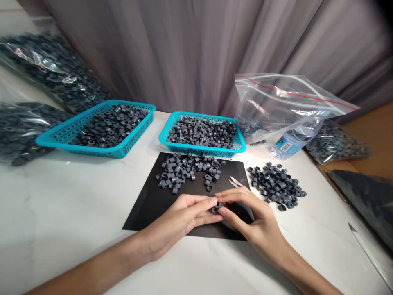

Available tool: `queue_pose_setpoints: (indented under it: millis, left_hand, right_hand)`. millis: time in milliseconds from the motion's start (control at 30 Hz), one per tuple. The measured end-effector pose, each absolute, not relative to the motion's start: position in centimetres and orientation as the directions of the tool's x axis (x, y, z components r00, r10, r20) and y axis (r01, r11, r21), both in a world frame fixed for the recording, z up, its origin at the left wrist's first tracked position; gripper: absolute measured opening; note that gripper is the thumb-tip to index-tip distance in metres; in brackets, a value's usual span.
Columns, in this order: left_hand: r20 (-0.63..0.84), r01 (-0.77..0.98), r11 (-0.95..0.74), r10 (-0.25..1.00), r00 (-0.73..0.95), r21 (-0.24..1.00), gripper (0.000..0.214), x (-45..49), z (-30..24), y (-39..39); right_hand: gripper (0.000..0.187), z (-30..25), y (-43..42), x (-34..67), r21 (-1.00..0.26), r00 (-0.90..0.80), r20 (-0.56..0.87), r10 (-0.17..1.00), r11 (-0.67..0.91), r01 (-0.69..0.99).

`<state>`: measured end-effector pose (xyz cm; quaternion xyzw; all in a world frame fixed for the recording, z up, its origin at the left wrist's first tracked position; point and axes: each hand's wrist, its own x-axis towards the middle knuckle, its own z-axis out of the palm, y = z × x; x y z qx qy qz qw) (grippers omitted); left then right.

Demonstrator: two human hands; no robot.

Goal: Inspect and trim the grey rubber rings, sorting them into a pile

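My left hand and my right hand meet over the front of a black mat. Between their fingertips is a small dark grey ring-shaped piece, pinched from both sides; whether a second piece is with it I cannot tell. Just behind the hands, a loose pile of similar grey pieces lies on the mat. A pair of small metal snips rests beyond my right fingers, partly hidden by them. Right of the mat, another heap of grey pieces sits on the white table.
Two blue baskets of grey pieces stand at the back. Bulging clear bags of pieces lean at left. An upright zip bag, a water bottle and another filled bag are at right, near a pointed blade.
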<state>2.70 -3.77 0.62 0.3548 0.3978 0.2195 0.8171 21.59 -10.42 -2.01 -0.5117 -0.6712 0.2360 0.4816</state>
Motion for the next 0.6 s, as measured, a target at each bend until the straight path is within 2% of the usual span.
queue_pose_setpoints:
  millis: [100,233,400,500,600]
  left_hand:
    - [-0.49,-0.063,0.656,0.62,0.613,0.752,0.021,2.5,0.6,-3.5]
    - [-0.4,-0.03,0.569,0.612,0.683,0.822,0.024,2.2,1.0,-2.8]
    - [-0.388,-0.041,0.543,0.649,0.654,0.839,0.02,2.0,1.5,-1.8]
    - [-0.407,-0.029,0.562,0.633,0.658,0.827,0.024,2.0,1.6,-1.5]
    - [-0.445,0.006,0.589,0.604,0.661,0.808,0.027,1.9,1.5,-1.5]
  right_hand:
    - [0.018,-2.3,-10.4,21.8,-0.771,0.021,0.434,0.901,0.359,0.525]
    - [0.032,-3.1,-10.2,22.3,-0.585,-0.091,0.496,0.864,0.41,0.7]
    - [0.048,-3.1,-9.9,22.1,-0.42,-0.342,0.335,0.878,0.464,0.78]
    - [0.048,-2.9,-9.9,21.8,-0.405,-0.392,0.274,0.878,0.475,0.781]
    - [0.044,-2.8,-9.9,21.8,-0.474,-0.352,0.312,0.882,0.466,0.747]
